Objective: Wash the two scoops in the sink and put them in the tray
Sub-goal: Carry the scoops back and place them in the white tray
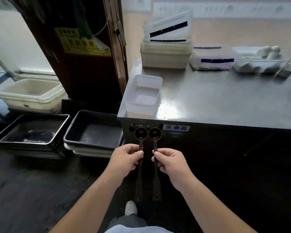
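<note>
**Two scoops held up, one in each hand**

Your view hides a good deal. The far end of the steel counter (pixel 225 101) is blurred, so the white items at two o'clock cannot be told apart, and the counter runs off the right edge. The yellow label (pixel 81 41) on the dark cabinet at eleven o'clock is too soft to read. Your fists cover the middle of each handle, and the lower handle ends fade into the dark floor at six o'clock, beside the tip of your shoe (pixel 131 207). No sink shows anywhere in view.

Your left hand (pixel 127 158) is closed around the handle of the left scoop (pixel 140 134), and your right hand (pixel 169 159) grips the right scoop (pixel 155 134) the same way — bowls up, side by side, almost touching, in front of the counter's front panel.

At twelve o'clock a clear plastic tub (pixel 144 96) sits on the counter's near left corner; it looks bare inside. Behind it stands a stack of white bins (pixel 165 56) with lids propped on top. At nine o'clock on the floor a dark bin (pixel 94 132) rests on white ones, next to a stack of metal trays (pixel 32 130) — the top one holds something dark you cannot make out. A cream bin (pixel 30 95) sits behind them.
</note>
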Demonstrator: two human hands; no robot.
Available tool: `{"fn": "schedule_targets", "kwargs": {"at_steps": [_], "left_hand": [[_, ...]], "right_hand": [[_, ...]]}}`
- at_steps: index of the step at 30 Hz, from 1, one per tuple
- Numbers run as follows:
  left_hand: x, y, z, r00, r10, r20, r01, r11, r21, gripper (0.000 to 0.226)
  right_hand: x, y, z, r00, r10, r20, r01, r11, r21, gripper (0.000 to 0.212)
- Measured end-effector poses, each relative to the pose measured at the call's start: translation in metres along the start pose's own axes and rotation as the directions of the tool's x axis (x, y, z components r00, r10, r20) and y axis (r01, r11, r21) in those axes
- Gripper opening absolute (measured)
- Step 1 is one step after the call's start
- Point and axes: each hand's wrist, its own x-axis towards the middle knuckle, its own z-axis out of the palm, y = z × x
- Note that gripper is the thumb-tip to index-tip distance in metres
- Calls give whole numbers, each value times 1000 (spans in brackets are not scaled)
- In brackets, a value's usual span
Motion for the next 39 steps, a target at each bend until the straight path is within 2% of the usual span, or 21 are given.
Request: {"fn": "schedule_targets", "kwargs": {"at_steps": [4, 11, 17, 23, 27, 33, 35, 39], "left_hand": [[68, 29, -22, 998, 12, 59, -13, 1000, 15, 12], [171, 69, -43, 996, -14, 92, 14, 1000, 7, 16], [268, 102, -34, 998, -53, 40, 53, 999, 10, 11], [366, 139, -18, 998, -51, -44, 56, 989, 135, 4], [423, 150, -5, 996, -57, -62, 66, 986, 152, 5], [489, 125, 3, 984, -177, -8, 177, 977, 119, 15], [503, 107, 6, 976, -218, 19, 211, 960, 184, 18], [515, 75, 8, 964, -262, 40, 221, 877, 427, 13]], "right_hand": [[59, -25, 18, 1000, 3, -24, -4, 1000, -26, 17], [156, -66, 29, 999, 7, -50, -6, 1000, 31, 20], [258, -96, 15, 995, 28, -93, -22, 998, 62, 26], [365, -133, -3, 982, 6, -191, -4, 1000, 11, 22], [426, -151, 0, 976, 22, -217, -38, 997, -69, 22], [479, -137, 22, 959, 88, -270, -170, 939, -298, 16], [488, -125, 28, 949, 107, -296, -214, 909, -357, 18], [497, -99, 38, 920, 184, -347, -333, 833, -442, 17]]}}
